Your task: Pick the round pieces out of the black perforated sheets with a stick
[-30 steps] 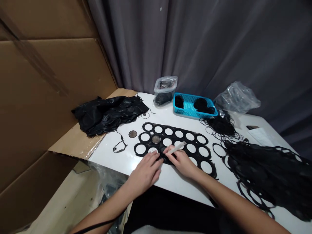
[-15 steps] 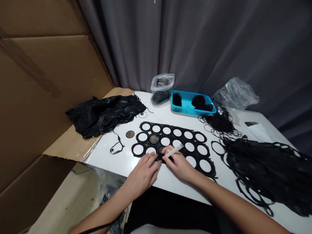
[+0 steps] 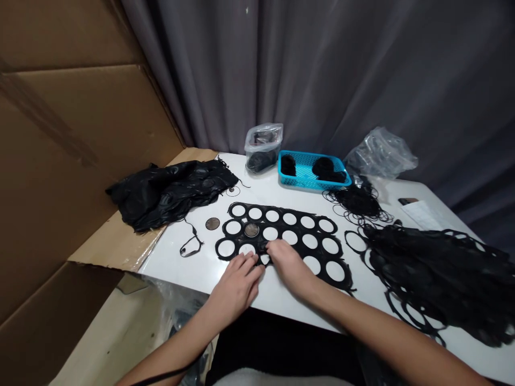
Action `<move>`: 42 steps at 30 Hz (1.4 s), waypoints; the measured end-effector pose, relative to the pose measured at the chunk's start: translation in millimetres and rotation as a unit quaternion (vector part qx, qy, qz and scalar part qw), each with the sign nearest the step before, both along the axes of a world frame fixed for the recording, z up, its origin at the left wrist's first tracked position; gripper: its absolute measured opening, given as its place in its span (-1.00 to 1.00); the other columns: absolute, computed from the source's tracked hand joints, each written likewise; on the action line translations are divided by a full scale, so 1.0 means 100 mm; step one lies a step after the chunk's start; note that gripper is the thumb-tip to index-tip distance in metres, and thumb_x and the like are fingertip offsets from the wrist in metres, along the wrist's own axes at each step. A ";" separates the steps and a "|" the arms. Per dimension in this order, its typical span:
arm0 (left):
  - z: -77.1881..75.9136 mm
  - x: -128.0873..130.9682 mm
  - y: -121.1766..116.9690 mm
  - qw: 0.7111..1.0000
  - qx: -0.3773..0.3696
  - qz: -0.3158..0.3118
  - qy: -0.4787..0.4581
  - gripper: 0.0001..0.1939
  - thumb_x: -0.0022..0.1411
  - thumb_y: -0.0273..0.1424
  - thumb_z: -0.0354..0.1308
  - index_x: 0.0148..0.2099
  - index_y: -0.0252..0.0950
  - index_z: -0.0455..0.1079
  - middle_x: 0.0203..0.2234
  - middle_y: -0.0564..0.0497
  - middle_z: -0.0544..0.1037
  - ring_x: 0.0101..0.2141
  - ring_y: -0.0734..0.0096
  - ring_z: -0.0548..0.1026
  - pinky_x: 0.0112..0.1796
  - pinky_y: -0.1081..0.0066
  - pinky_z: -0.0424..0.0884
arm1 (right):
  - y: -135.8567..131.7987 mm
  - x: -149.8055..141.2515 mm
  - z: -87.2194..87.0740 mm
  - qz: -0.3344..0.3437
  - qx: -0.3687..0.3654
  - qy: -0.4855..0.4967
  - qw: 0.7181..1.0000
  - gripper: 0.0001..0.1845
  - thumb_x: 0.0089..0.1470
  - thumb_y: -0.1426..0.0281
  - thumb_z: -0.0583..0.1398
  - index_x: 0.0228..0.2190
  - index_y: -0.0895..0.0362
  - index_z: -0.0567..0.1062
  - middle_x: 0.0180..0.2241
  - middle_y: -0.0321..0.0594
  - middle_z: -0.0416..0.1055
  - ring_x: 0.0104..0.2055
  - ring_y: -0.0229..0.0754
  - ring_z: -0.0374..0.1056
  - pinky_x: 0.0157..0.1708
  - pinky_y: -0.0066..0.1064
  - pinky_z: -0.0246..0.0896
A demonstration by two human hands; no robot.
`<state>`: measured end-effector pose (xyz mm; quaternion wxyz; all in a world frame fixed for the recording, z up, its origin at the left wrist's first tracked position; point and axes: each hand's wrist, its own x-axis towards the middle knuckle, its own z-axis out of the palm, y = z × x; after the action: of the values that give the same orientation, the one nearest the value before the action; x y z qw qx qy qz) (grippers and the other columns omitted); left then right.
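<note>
At the holed black sheet (image 3: 299,230), left hand (image 3: 237,276) flat against its edge, right hand (image 3: 286,261) in narrow pinch, contents unclear.

No readable text, no legible labels, perhaps too blurred

black sheet (image 3: 280,226) patterned with white circles (image 3: 309,241), white table (image 3: 169,260), turquoise latticed basket (image 3: 314,184), grey curtain (image 3: 341,69)

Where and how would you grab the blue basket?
Likely by the near rim of the basket, mid-length, hooked over from the front: that wall is long and raised, while the tub crowds the left end and black rings the near right corner.
</note>
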<state>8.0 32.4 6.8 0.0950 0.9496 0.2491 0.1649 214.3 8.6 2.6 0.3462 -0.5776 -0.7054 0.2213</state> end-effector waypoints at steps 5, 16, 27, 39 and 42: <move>0.06 -0.02 0.01 1.000 -0.010 -0.007 0.004 -0.67 0.25 -0.61 0.04 0.04 -0.26 0.33 0.07 -0.15 0.39 0.12 0.05 0.34 0.11 0.00 0.36 | 0.19 0.52 0.20 -0.209 -0.034 0.110 0.971 -0.68 0.31 0.19 0.02 -0.33 0.10 0.44 -0.52 -0.31 0.30 -0.50 -0.17 0.24 -0.42 -0.35 0.14; -0.02 0.41 -0.06 0.997 0.011 -0.073 -0.023 -0.61 0.34 -0.50 0.06 0.19 -0.30 0.28 0.16 -0.20 0.39 0.22 0.06 0.31 0.21 0.00 0.30 | -0.31 0.47 0.10 -0.011 -0.078 0.072 0.994 -0.82 0.33 0.33 0.02 -0.25 0.07 0.41 -0.22 -0.19 0.44 -0.14 -0.11 0.36 -0.09 -0.26 0.24; -0.06 0.36 -0.07 0.998 0.023 -0.059 -0.024 -0.60 0.33 -0.55 0.05 0.20 -0.30 0.32 0.16 -0.24 0.39 0.20 0.08 0.35 0.18 0.01 0.35 | -0.28 0.45 0.05 0.003 -0.074 0.075 0.994 -0.88 0.31 0.38 0.05 -0.30 0.07 0.34 -0.20 -0.20 0.36 -0.13 -0.12 0.32 -0.07 -0.25 0.21; -0.05 0.36 -0.07 0.998 0.017 -0.058 -0.007 -0.58 0.33 -0.55 0.03 0.21 -0.31 0.31 0.17 -0.26 0.36 0.21 0.06 0.33 0.19 -0.01 0.32 | -0.38 0.36 0.00 0.036 0.005 -0.051 0.998 -0.85 0.31 0.49 0.02 -0.19 0.09 0.37 -0.08 -0.07 0.38 -0.02 -0.04 0.29 -0.02 -0.16 0.29; -0.07 0.36 -0.06 0.998 0.018 -0.064 -0.007 -0.60 0.34 -0.54 0.02 0.20 -0.33 0.31 0.16 -0.25 0.38 0.22 0.05 0.32 0.20 -0.02 0.30 | -0.37 0.29 -0.05 0.026 0.039 -0.084 0.995 -0.76 0.27 0.56 -0.03 -0.21 0.11 0.40 -0.05 0.00 0.40 -0.01 0.01 0.29 -0.04 -0.11 0.31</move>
<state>44.3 26.6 -0.2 0.0898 0.9641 0.1836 0.1694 243.4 -28.1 -2.6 0.3020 -0.5613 -0.7552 0.1527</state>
